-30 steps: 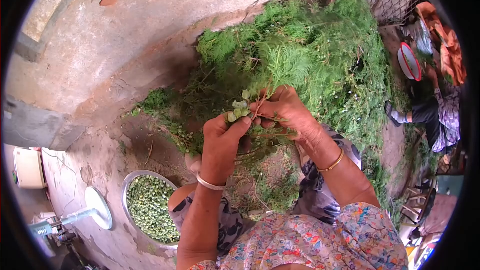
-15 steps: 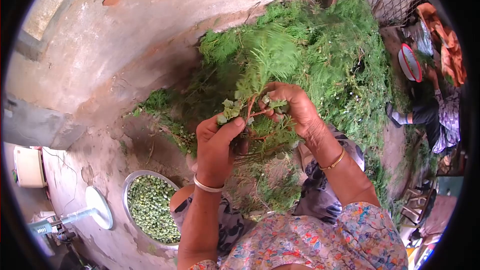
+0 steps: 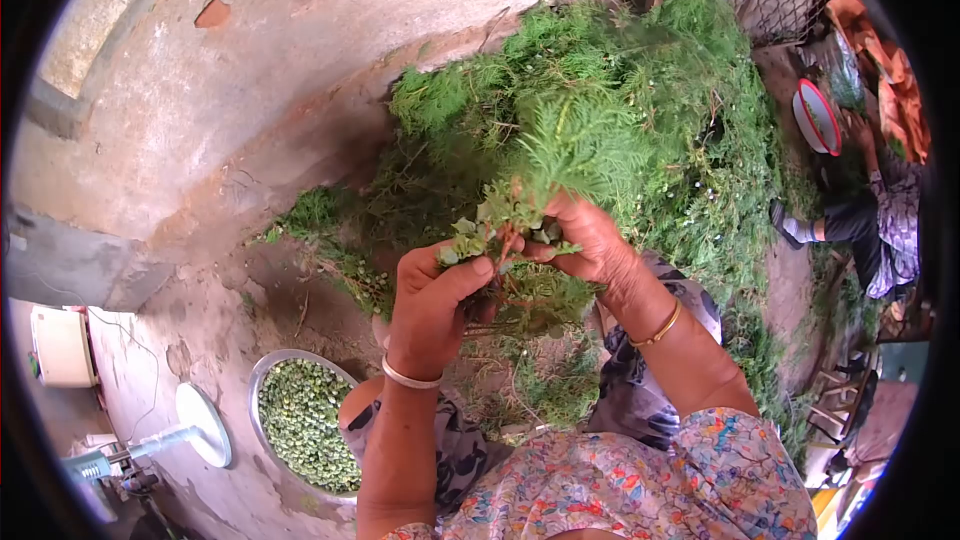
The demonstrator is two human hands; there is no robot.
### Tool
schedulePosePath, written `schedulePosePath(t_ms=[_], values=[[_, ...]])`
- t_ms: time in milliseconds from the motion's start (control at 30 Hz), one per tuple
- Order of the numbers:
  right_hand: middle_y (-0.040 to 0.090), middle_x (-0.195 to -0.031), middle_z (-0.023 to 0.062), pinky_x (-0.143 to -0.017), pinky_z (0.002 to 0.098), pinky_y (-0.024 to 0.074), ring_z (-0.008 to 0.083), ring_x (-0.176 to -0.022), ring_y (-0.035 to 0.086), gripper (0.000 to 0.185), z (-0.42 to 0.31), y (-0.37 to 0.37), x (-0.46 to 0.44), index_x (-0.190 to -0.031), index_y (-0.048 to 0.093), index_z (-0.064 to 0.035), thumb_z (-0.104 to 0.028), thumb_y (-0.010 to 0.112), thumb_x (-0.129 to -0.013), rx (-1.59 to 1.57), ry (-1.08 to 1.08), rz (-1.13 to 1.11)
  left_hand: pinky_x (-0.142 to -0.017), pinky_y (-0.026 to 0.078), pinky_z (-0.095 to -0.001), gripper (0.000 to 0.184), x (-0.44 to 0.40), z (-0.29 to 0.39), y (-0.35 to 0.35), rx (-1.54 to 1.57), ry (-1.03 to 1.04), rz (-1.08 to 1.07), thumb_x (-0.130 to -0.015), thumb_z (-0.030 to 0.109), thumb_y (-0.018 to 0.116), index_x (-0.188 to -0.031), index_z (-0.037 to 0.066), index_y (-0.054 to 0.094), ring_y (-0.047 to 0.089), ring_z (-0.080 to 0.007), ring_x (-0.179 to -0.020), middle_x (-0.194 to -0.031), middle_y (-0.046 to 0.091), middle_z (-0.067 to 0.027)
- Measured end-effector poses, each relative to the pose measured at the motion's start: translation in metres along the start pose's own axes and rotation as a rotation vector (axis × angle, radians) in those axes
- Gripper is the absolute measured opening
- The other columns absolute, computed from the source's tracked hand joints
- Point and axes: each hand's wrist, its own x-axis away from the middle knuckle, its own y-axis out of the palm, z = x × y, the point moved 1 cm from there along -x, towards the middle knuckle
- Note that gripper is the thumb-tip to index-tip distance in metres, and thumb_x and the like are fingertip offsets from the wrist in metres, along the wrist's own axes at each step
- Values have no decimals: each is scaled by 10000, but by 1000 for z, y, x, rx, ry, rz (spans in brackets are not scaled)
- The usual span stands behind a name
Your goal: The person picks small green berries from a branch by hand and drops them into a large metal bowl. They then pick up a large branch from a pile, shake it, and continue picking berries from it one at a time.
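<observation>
Near the middle of the head view, my left hand (image 3: 435, 295) is closed around green cones and the stem of a leafy sprig (image 3: 575, 145). Facing it, my right hand (image 3: 585, 240) pinches more green cones on the same sprig, its fingertips close to the left thumb. The sprig's feathery top points up and away, while smaller twigs hang below the hands. Behind them lies a large heap of green branches (image 3: 690, 150). A round metal basin (image 3: 262, 430) full of small green cones stands at the lower left.
A pale wall (image 3: 300, 30) runs along the far left. At the lower left stand a white round base (image 3: 205, 425) and a cream box (image 3: 62, 345). Another person (image 3: 895, 225) sits at the right, a hand beside a red-rimmed basin (image 3: 817, 117).
My right hand first drew slightly away with cones between its fingers, then came back toward my left hand. The sprig's top swung left and then right again.
</observation>
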Motion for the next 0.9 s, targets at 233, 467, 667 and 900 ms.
schedulePosePath(t_ms=[233, 467, 667, 900], values=[[643, -797, 84, -351, 158, 341, 84, -496, 536, 443, -2, 6, 1, -1101, 597, 55, -347, 513, -935, 42, -37, -200, -473, 454, -228, 255, -1, -6, -1, -57, -118, -159, -805, 121, 588, -1006, -20, 658, 638, -151, -718, -922, 689, -121], [607, -730, 67, -337, 148, 325, 64, -469, 497, 428, -12, 4, 3, -992, 601, 26, -386, 605, -875, 75, 0, -286, -473, 436, -225, 227, -3, -9, -4, -113, -124, -148, -818, 122, 594, -981, -20, 664, 596, -102, -681, -909, 685, -71], [597, -703, 60, -340, 143, 325, 60, -483, 502, 441, -9, 3, 4, -966, 591, -7, -440, 593, -881, 124, 6, -263, -470, 429, -224, 206, -1, -5, 0, -113, -140, -159, -826, 116, 604, -975, -16, 660, 582, -85, -694, -870, 658, -29], [598, -712, 54, -329, 149, 329, 57, -452, 495, 504, -7, 3, 0, -974, 581, 17, -458, 655, -823, 78, 53, -231, -472, 425, -231, 210, -1, -6, -1, -109, -136, -137, -823, 121, 606, -970, -14, 671, 575, -86, -666, -838, 657, -26]])
